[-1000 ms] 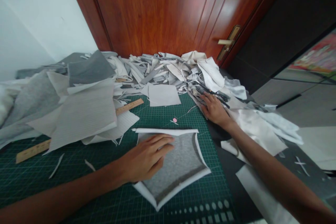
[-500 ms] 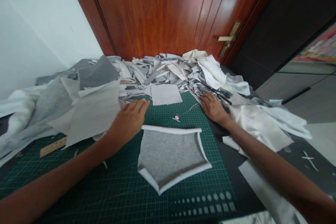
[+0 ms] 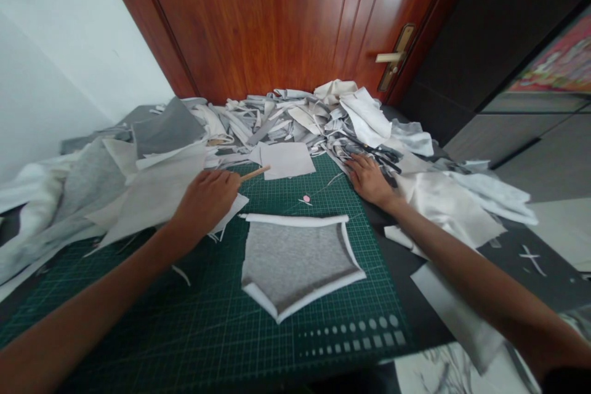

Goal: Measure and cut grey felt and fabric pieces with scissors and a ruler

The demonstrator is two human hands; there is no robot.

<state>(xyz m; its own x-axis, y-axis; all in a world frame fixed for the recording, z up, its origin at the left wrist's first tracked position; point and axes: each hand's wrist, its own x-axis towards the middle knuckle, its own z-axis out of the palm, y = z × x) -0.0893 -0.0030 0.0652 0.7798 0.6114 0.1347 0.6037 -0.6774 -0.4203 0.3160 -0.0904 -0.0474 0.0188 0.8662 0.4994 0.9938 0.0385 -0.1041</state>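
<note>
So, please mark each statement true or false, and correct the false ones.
1. The left hand holds a wooden ruler. True.
2. The grey fabric piece lies on the green cutting mat. True.
3. The right hand holds the grey fabric piece. False: the right hand is at the mat's far edge beside fabric scraps, apart from that piece.
4. The door is painted white. False: the door is reddish-brown wood.

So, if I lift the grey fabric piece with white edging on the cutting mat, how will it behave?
The grey fabric piece lies flat and limp on the cutting mat, so it will probably droop when lifted. Its white edging may feel slightly stiffer. It looks thin, so probably light.
</note>
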